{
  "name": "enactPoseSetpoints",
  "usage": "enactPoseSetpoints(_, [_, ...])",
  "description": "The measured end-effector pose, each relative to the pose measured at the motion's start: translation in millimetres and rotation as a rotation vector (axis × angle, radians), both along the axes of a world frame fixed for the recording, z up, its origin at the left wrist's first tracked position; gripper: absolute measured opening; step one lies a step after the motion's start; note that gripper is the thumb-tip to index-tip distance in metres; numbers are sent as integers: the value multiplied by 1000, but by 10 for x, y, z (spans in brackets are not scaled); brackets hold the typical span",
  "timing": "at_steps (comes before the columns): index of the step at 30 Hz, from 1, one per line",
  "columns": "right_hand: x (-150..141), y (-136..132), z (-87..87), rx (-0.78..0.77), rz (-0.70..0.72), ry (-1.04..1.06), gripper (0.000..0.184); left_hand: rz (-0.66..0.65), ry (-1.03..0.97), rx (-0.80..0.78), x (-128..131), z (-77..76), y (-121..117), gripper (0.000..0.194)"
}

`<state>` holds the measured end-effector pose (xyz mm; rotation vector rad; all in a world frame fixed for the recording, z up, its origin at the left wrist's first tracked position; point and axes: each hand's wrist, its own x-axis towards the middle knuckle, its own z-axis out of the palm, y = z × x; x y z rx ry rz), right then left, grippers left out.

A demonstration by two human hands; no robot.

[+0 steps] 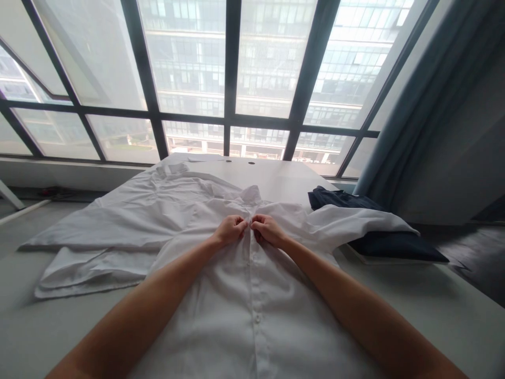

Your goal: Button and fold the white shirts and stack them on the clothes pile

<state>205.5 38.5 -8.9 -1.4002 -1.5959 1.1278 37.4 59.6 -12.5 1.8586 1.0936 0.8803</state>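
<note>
A white button-up shirt point(244, 305) lies face up on a white table point(434, 305), collar away from me. My left hand point(230, 229) and my right hand point(267, 229) meet at the top of its button placket, just below the collar point(252, 196). Both hands are closed, fingers pinching the shirt's front edges there. Whatever small part sits between the fingertips is hidden. Lower buttons point(257, 318) run down the placket toward me.
More white shirts point(118, 221) lie spread and folded at the left. A dark navy garment point(355, 202) lies at the right, partly under a white sleeve point(355, 221). Beyond the table are large windows point(232, 79) and a blue-grey curtain point(426, 105).
</note>
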Motion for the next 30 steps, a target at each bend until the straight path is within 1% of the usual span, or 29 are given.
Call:
enactPoseSetpoints(3, [-22, -25, -14, 26, -51, -24, 10, -14, -8, -24, -10, -22, 13, 31])
enactPoseSetpoints(6, [-39, -41, -16, 57, -64, -6, 7, -39, -58, -41, -15, -47, 35, 33])
enactPoseSetpoints(10, [-33, -23, -81, 139, -57, 112, 12, -63, -86, -33, -20, -68, 59, 31])
enactPoseSetpoints(13, [-14, -3, -138, 179, -59, 146, 17, -92, -70, -51, -35, -66, 68, 31])
enactPoseSetpoints(16, [-3, 0, -158, 157, -19, 147, 20, -127, -60, -90, -54, -57, 81, 30])
enactPoseSetpoints(22, [6, -23, -130, 129, 30, 158, 20, -212, -64, -173, -77, -49, 114, 29])
enactPoseSetpoints(26, [14, -17, -132, 97, 37, 228, 15, -200, -62, -196, -73, -50, 112, 28])
enactPoseSetpoints(30, [12, 13, -166, 121, 11, 164, 15, -188, -35, -207, -52, -40, 99, 26])
